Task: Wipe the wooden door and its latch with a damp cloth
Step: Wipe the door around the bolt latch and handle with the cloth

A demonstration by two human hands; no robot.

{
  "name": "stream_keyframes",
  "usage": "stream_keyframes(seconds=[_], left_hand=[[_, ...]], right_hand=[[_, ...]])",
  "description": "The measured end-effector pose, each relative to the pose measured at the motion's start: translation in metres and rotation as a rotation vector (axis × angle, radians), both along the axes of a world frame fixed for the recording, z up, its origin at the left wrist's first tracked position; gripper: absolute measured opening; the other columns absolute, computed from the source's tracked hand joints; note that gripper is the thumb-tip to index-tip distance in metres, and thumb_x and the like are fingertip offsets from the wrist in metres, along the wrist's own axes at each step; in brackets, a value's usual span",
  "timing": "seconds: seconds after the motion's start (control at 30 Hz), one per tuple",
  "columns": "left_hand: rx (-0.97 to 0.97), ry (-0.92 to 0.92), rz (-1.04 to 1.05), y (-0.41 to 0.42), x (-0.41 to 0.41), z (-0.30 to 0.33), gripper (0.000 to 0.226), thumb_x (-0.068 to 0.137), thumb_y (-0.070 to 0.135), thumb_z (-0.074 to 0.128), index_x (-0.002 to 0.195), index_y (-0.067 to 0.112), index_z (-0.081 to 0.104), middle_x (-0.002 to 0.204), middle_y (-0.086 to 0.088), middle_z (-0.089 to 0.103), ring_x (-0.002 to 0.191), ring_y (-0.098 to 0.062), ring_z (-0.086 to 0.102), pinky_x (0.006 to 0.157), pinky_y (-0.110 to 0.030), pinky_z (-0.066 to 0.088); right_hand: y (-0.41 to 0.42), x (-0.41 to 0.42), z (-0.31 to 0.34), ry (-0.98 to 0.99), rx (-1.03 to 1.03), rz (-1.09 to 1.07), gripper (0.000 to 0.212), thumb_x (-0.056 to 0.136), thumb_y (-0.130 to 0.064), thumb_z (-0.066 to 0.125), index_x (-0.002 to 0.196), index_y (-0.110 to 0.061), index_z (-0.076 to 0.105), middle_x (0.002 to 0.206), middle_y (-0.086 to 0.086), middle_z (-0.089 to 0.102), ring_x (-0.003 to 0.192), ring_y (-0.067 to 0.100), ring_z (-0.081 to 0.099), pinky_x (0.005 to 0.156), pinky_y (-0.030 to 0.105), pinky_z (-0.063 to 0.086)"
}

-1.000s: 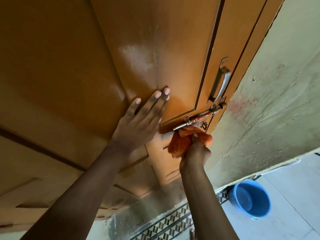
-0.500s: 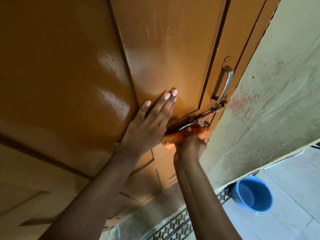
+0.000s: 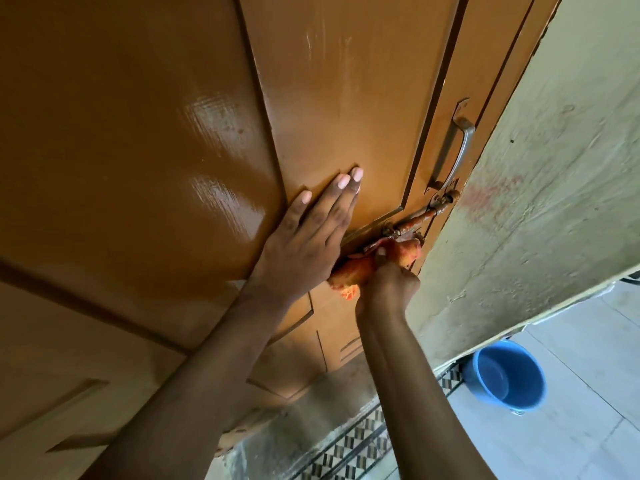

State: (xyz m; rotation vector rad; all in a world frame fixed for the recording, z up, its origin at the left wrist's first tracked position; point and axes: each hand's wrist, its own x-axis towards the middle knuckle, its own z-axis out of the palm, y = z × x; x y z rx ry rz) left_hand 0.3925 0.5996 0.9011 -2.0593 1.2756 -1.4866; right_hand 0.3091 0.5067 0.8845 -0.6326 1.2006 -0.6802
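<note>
The glossy brown wooden door (image 3: 156,140) fills most of the view, with wet streaks shining on its panel. Its rusty sliding latch (image 3: 419,218) runs across the right edge, below a grey metal pull handle (image 3: 452,150). My left hand (image 3: 308,240) lies flat on the door panel, fingers spread and pointing up. My right hand (image 3: 388,289) grips a bunched orange cloth (image 3: 353,271) and presses it against the underside of the latch's inner end. Part of the cloth is hidden behind both hands.
A rough pale green wall (image 3: 554,202) stands right of the door. A blue plastic bucket (image 3: 507,375) sits on the light tiled floor at lower right. A patterned black-and-white tile strip (image 3: 349,448) runs along the threshold.
My right hand has lifted the cloth from below the latch up against it. The view has shifted slightly, and my left hand has stayed flat on the panel.
</note>
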Motion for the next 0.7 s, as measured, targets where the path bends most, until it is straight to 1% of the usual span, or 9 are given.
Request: stream_keyframes(seconds=[0.07, 0.13, 0.27, 0.37, 0.43, 0.5, 0.57, 0.63, 0.7], left_hand=[[0.004, 0.003, 0.014, 0.001, 0.004, -0.004, 0.063, 0.109, 0.031, 0.042, 0.166, 0.006, 0.031, 0.172, -0.006, 0.028, 0.158, -0.019, 0.025, 0.125, -0.046, 0.004], [0.010, -0.013, 0.024, 0.001, 0.003, -0.004, 0.063, 0.109, 0.032, 0.043, 0.166, 0.007, 0.031, 0.172, -0.006, 0.028, 0.158, -0.019, 0.024, 0.125, -0.046, 0.004], [0.007, -0.041, 0.023, 0.000, 0.006, -0.005, 0.063, 0.109, 0.033, 0.044, 0.166, 0.008, 0.032, 0.172, -0.005, 0.029, 0.158, -0.019, 0.024, 0.125, -0.046, 0.005], [-0.028, -0.033, -0.020, 0.002, 0.006, -0.005, 0.063, 0.109, 0.033, 0.044, 0.166, 0.007, 0.033, 0.172, -0.006, 0.030, 0.158, -0.018, 0.022, 0.125, -0.046, 0.005], [-0.027, -0.037, -0.011, 0.002, 0.005, -0.006, 0.066, 0.107, 0.033, 0.047, 0.166, 0.007, 0.031, 0.172, -0.006, 0.028, 0.158, -0.018, 0.021, 0.125, -0.046, 0.005], [-0.012, -0.038, 0.000, 0.002, 0.005, -0.005, 0.067, 0.107, 0.034, 0.047, 0.166, 0.007, 0.029, 0.173, -0.006, 0.027, 0.159, -0.019, 0.023, 0.125, -0.046, 0.004], [-0.009, -0.034, 0.002, 0.002, 0.004, -0.005, 0.065, 0.109, 0.035, 0.041, 0.167, 0.007, 0.029, 0.173, -0.006, 0.027, 0.158, -0.020, 0.025, 0.125, -0.046, 0.004], [-0.018, -0.059, -0.006, 0.001, 0.004, -0.006, 0.063, 0.111, 0.036, 0.036, 0.166, 0.006, 0.031, 0.172, -0.007, 0.028, 0.158, -0.020, 0.027, 0.124, -0.047, 0.006], [-0.021, -0.073, -0.006, 0.001, 0.004, -0.006, 0.065, 0.109, 0.036, 0.042, 0.165, 0.006, 0.033, 0.172, -0.007, 0.029, 0.157, -0.020, 0.028, 0.124, -0.047, 0.007]], right_hand=[[-0.012, 0.004, 0.005, 0.036, 0.075, -0.057, 0.023, 0.096, -0.010, 0.063, 0.077, -0.020, 0.054, 0.082, 0.003, 0.064, 0.085, 0.024, 0.067, 0.078, 0.042, 0.058], [-0.011, 0.005, 0.008, 0.078, 0.044, -0.038, 0.023, 0.096, -0.011, 0.064, 0.076, -0.020, 0.056, 0.080, 0.003, 0.064, 0.080, 0.021, 0.064, 0.075, 0.040, 0.056], [0.004, -0.009, 0.004, -0.019, 0.012, 0.066, 0.012, 0.096, -0.007, 0.065, 0.085, -0.013, 0.065, 0.086, 0.006, 0.068, 0.088, 0.024, 0.066, 0.086, 0.048, 0.059], [-0.004, -0.022, -0.005, -0.032, -0.021, 0.012, 0.006, 0.096, -0.008, 0.064, 0.091, -0.010, 0.068, 0.090, 0.006, 0.069, 0.092, 0.026, 0.068, 0.081, 0.041, 0.057], [-0.009, -0.021, -0.005, 0.052, -0.122, -0.044, 0.016, 0.095, -0.011, 0.065, 0.080, -0.016, 0.068, 0.078, 0.002, 0.068, 0.081, 0.023, 0.066, 0.072, 0.035, 0.052], [-0.006, -0.012, -0.002, 0.120, -0.255, -0.022, 0.027, 0.096, -0.012, 0.063, 0.071, -0.021, 0.066, 0.071, 0.001, 0.067, 0.069, 0.018, 0.061, 0.066, 0.031, 0.049], [0.006, -0.007, 0.001, 0.204, -0.414, 0.050, 0.029, 0.097, -0.009, 0.060, 0.073, -0.026, 0.066, 0.073, -0.002, 0.071, 0.061, 0.007, 0.062, 0.061, 0.024, 0.052], [0.022, -0.011, -0.005, 0.269, -0.572, 0.171, 0.029, 0.093, -0.001, 0.055, 0.080, -0.022, 0.069, 0.062, -0.010, 0.068, 0.052, -0.001, 0.063, 0.052, 0.010, 0.048], [0.033, -0.022, -0.018, 0.289, -0.653, 0.305, 0.030, 0.088, 0.004, 0.050, 0.082, -0.016, 0.071, 0.056, -0.008, 0.066, 0.051, -0.001, 0.064, 0.051, 0.009, 0.046]])
